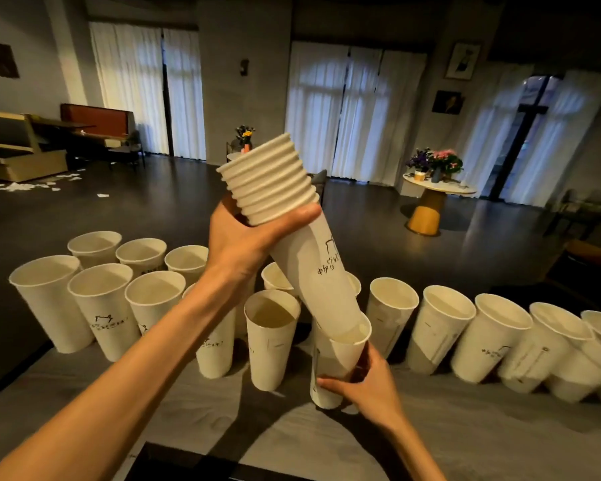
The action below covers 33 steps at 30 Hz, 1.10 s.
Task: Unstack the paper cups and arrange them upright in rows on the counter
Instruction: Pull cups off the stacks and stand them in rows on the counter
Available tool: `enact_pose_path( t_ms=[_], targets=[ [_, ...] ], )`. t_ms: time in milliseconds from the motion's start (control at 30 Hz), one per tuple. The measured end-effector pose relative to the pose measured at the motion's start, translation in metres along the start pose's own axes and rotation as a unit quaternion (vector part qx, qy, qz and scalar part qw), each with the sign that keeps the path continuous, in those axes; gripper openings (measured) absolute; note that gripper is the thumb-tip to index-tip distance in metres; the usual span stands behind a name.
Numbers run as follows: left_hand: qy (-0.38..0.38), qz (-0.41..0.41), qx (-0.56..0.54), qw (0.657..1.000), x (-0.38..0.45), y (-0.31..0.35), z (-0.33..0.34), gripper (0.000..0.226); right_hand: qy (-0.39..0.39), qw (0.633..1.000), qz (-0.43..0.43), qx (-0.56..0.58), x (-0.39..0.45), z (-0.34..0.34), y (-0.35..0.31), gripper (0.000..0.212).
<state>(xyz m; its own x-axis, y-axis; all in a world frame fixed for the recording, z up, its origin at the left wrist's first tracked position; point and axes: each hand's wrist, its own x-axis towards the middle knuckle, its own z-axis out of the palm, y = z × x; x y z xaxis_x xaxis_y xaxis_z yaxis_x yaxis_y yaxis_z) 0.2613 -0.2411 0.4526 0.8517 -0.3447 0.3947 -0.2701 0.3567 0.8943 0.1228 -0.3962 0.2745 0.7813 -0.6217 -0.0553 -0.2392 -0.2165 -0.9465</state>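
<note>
Left hand grasps a tilted stack of white paper cups; right hand grips the lowest cup standing on the grey counter, between upright cup rows.

cups: matt white paper, printed | counter: grey wood-grain, smooth | curtains: sheer white cloth

Near strip of tabletop bare in front of the cups; a hand passes freely there. Cup rows stand rim to rim across the far edge, blocking reach. Tilted stack overhangs the middle cups.
</note>
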Motion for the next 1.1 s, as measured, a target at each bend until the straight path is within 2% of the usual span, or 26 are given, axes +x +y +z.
enact_pose_path(
  t_ms=[67,167,200,267,300,333,367,400,467,533,600,667,733,833,900,967,1033,1100],
  targets=[
    [-0.007,0.000,-0.007,1.000,0.002,0.004,-0.004,0.092,-0.007,1.000,0.000,0.012,0.002,0.006,-0.005,0.101],
    [-0.035,-0.012,-0.019,0.999,-0.003,0.006,-0.003,0.087,-0.018,0.998,-0.003,0.065,0.006,0.011,-0.003,0.109],
    [-0.051,-0.020,-0.021,0.998,-0.005,0.006,0.000,0.084,-0.040,0.995,-0.017,0.093,0.006,0.008,-0.002,0.100],
    [-0.090,-0.037,-0.015,0.995,-0.011,0.004,0.009,0.083,-0.084,0.988,0.000,0.133,0.000,0.000,-0.005,0.043],
    [-0.111,-0.046,-0.010,0.993,-0.014,0.002,0.013,0.085,-0.119,0.985,0.001,0.123,-0.002,-0.005,-0.004,0.024],
    [-0.134,-0.058,-0.007,0.989,-0.017,0.000,0.019,0.088,-0.145,0.984,0.001,0.104,-0.003,-0.014,-0.001,0.027],
    [-0.155,-0.073,-0.011,0.985,-0.020,-0.003,0.026,0.088,-0.101,0.982,0.055,0.151,-0.005,-0.023,-0.002,0.036],
    [-0.175,-0.090,-0.018,0.980,-0.023,-0.006,0.031,0.087,-0.057,0.982,0.066,0.168,-0.007,-0.034,-0.005,0.041],
    [-0.219,-0.131,-0.030,0.966,-0.033,-0.013,0.050,0.087,-0.021,0.969,0.075,0.235,-0.012,-0.056,-0.004,0.035],
    [-0.256,-0.164,-0.030,0.952,-0.045,-0.020,0.073,0.082,-0.084,0.966,0.043,0.242,-0.020,-0.078,-0.002,0.028],
    [-0.268,-0.180,-0.027,0.946,-0.052,-0.029,0.091,0.076,-0.140,0.922,0.041,0.358,-0.034,-0.096,-0.009,0.059],
    [-0.251,-0.181,-0.019,0.951,-0.059,-0.036,0.106,0.081,-0.211,0.906,-0.009,0.368,-0.041,-0.114,-0.009,0.073],
    [-0.218,-0.165,0.008,0.962,-0.064,-0.039,0.115,0.084,-0.243,0.906,-0.019,0.346,-0.047,-0.123,-0.004,0.077],
    [-0.170,-0.126,0.066,0.975,-0.074,-0.038,0.124,0.089,-0.177,0.959,-0.004,0.223,-0.047,-0.135,0.008,0.098],
    [-0.123,-0.094,0.085,0.984,-0.072,-0.035,0.122,0.096,-0.106,0.987,-0.034,0.119,-0.043,-0.137,0.020,0.098],
    [-0.055,-0.068,0.085,0.993,-0.069,-0.028,0.118,0.100,-0.063,0.995,-0.055,0.058,-0.038,-0.135,0.035,0.096],
    [0.001,-0.045,0.055,0.997,-0.066,-0.016,0.111,0.098,-0.041,0.997,-0.042,0.045,-0.033,-0.129,0.047,0.103],
    [0.034,-0.033,0.023,0.999,-0.064,-0.003,0.104,0.090,-0.032,0.997,-0.045,0.047,-0.028,-0.121,0.054,0.100]
  ],
)
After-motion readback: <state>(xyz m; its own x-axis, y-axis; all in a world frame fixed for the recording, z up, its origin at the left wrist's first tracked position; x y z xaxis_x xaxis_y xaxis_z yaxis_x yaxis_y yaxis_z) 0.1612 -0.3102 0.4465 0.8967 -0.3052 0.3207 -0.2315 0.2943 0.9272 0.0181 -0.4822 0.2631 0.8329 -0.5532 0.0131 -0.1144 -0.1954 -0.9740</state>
